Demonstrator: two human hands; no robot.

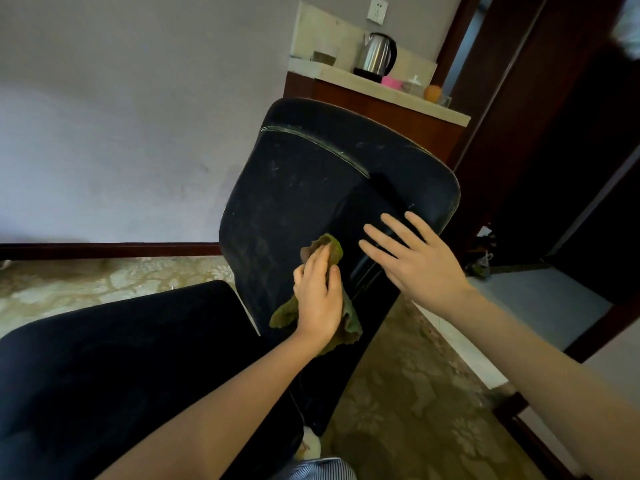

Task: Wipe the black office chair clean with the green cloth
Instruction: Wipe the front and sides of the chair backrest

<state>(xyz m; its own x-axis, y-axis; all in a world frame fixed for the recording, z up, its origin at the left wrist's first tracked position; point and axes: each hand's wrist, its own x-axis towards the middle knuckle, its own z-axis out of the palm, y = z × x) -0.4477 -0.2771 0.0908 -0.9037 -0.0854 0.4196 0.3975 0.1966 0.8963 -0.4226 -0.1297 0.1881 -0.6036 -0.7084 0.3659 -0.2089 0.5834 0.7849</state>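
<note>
Head view, the only one we get: the left hand [318,292] is clamped down on the green cloth [350,322], fingers bent over the wad and pressing it against the black office chair [294,188], low on the backrest and just left of the support bar [388,192] that runs up its middle. The right hand [412,258] is wide, fingers straight and fanned over that bar; whether it rests on the bar or hovers just off it, I cannot tell. The backrest stands tilted, its long axis running from the bottom middle of the frame up toward the counter [381,93] with the kettle [377,53], and its bar side faces the camera. The seat [121,358] spreads out to the lower left. The cloth lies bunched lengthwise along that same axis, one tip poking out above the fingertips and a ragged tail hanging below the wrist. Pale dust and scratch-like streaks show across the upper panel, so by my reckoning plenty is left to wipe. The dangers now: push hard with the left and the chair may swivel or roll away if the right is not truly bracing it. A cloth wadded this tight touches little surface, so it may smear dust and not lift it. And that loose tail could snag on the bar's edge on a sideways stroke.
</note>
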